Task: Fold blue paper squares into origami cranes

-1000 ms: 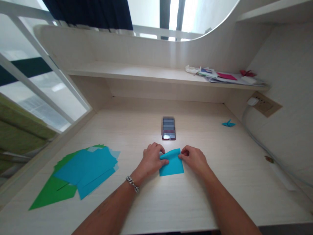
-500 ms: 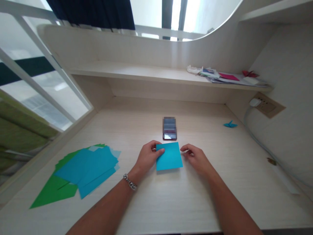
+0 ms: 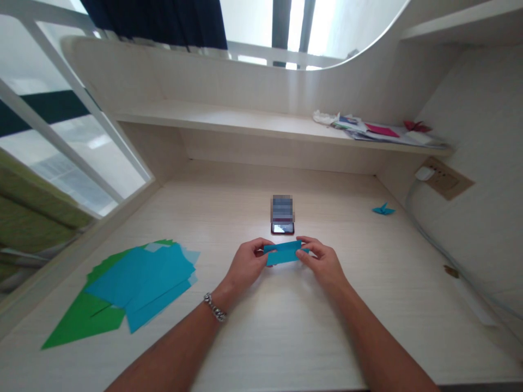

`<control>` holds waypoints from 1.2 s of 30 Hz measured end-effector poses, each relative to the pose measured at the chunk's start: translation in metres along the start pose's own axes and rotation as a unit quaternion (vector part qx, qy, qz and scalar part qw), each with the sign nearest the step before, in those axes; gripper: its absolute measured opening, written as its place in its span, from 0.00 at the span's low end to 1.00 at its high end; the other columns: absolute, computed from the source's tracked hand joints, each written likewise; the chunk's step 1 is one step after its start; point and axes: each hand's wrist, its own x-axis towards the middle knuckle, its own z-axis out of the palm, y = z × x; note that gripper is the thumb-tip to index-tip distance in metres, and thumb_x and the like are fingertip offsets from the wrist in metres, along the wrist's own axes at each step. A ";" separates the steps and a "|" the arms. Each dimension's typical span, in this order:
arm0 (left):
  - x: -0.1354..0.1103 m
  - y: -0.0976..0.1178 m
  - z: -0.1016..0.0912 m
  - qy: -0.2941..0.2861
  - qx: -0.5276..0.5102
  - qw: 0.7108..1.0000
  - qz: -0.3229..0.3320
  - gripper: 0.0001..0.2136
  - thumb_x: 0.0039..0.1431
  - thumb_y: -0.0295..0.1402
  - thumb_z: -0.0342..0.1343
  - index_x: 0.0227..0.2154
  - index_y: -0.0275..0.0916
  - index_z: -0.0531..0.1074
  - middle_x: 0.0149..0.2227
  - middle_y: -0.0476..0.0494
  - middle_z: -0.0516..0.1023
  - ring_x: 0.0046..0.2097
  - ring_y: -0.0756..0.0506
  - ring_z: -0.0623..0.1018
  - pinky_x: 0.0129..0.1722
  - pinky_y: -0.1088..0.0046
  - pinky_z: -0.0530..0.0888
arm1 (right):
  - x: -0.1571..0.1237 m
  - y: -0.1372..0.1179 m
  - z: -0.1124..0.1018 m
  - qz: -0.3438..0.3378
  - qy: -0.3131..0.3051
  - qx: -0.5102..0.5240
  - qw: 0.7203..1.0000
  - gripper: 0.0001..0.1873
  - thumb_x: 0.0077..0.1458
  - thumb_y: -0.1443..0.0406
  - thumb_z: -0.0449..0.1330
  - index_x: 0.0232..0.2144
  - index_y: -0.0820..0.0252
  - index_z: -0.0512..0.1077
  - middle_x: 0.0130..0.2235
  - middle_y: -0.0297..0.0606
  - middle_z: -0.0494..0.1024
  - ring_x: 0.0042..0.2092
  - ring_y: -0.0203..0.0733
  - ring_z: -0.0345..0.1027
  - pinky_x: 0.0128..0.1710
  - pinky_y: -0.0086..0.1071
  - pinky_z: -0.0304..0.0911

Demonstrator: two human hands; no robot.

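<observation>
A blue sheet of origami paper (image 3: 283,256) is held up over the desk, bent so that two bands of it show, one above the other. At its left end my left hand (image 3: 250,263) pinches it between thumb and fingers. My right hand (image 3: 322,262) grips the right end, thumb on the near face. Just beyond the paper lies a phone (image 3: 283,227), its upper part blurred out. To the left, blue paper sheets (image 3: 151,277) lie spread over green paper sheets (image 3: 81,326).
A small folded blue paper figure (image 3: 383,209) sits at the right rear of the desk. A grey cable (image 3: 425,231) runs from the wall socket (image 3: 449,178) down the right side. Papers (image 3: 368,130) lie on the shelf (image 3: 229,121) above.
My right hand has moved in and closed on the paper's right side. The paper, a flat square before, is now bent and shows as a narrow strip. My left hand keeps its hold.
</observation>
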 end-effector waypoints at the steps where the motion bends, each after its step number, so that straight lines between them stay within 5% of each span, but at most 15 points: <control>1: 0.000 0.000 0.001 -0.012 -0.016 1.000 -0.008 0.08 0.47 0.30 0.59 0.32 0.34 0.76 0.29 0.44 0.78 0.29 0.46 0.77 0.29 0.72 0.74 | 0.001 0.001 0.001 0.003 0.012 0.001 1.000 0.10 0.47 0.58 0.65 0.28 0.59 0.76 0.47 0.45 0.75 0.47 0.48 0.69 0.39 0.35 0.67; 7: -0.003 0.001 0.003 -0.051 -0.117 0.991 -0.047 0.12 0.54 0.36 0.57 0.37 0.34 0.76 0.33 0.42 0.78 0.33 0.46 0.77 0.32 0.70 0.77 | 0.000 0.004 0.002 0.024 0.065 -0.054 0.996 0.11 0.44 0.59 0.66 0.30 0.61 0.76 0.29 0.38 0.77 0.30 0.41 0.68 0.30 0.33 0.64; 11: -0.004 0.004 0.002 -0.039 -0.142 0.988 -0.038 0.16 0.57 0.42 0.54 0.38 0.34 0.75 0.35 0.40 0.77 0.36 0.45 0.77 0.33 0.68 0.77 | -0.003 0.001 0.002 -0.002 0.076 -0.072 0.994 0.10 0.46 0.60 0.65 0.32 0.59 0.77 0.32 0.39 0.78 0.32 0.42 0.69 0.32 0.33 0.65; 20: -0.007 0.001 0.002 -0.004 -0.036 0.999 0.003 0.14 0.50 0.34 0.62 0.40 0.34 0.75 0.36 0.39 0.80 0.37 0.45 0.78 0.36 0.70 0.76 | -0.006 -0.005 0.003 -0.065 0.039 -0.118 0.990 0.08 0.50 0.64 0.63 0.34 0.55 0.79 0.35 0.39 0.79 0.37 0.44 0.71 0.35 0.34 0.65; 36: -0.007 0.002 0.003 0.020 -0.016 1.000 -0.003 0.13 0.49 0.34 0.63 0.38 0.33 0.76 0.35 0.39 0.81 0.35 0.45 0.79 0.35 0.71 0.75 | -0.005 -0.002 0.003 -0.036 0.031 -0.113 0.992 0.08 0.49 0.64 0.62 0.34 0.56 0.79 0.36 0.39 0.79 0.38 0.44 0.72 0.36 0.35 0.65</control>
